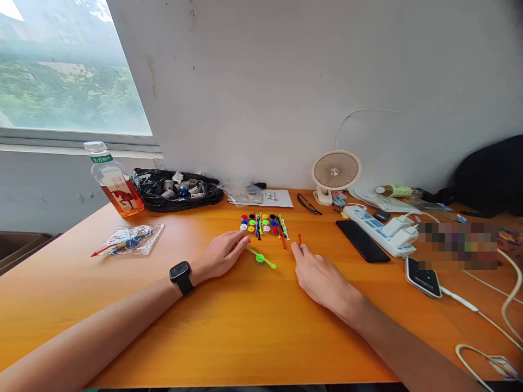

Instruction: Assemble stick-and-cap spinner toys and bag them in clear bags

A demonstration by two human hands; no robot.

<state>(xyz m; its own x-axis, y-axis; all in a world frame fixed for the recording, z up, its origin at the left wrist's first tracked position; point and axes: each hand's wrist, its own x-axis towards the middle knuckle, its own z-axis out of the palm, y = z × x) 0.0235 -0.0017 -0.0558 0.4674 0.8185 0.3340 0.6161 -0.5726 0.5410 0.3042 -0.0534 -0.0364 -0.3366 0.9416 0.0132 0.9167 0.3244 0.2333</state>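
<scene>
My left hand (pixel 223 255), with a black watch on its wrist, rests on the orange table (pixel 245 326) and pinches the end of a green stick (pixel 261 256) that runs through a green disc. My right hand (pixel 318 277) lies palm down beside it, its fingertips closed on a short red stick (pixel 299 238). Just beyond both hands sits a cluster of small coloured discs and sticks (pixel 263 224).
A plastic bag of coloured sticks (pixel 131 239) lies at the left, with a tea bottle (pixel 114 182) and a black bag of parts (pixel 177 189) behind it. At the right are a small fan (pixel 335 173), a black phone (pixel 363 240), a power strip (pixel 382 230) and cables.
</scene>
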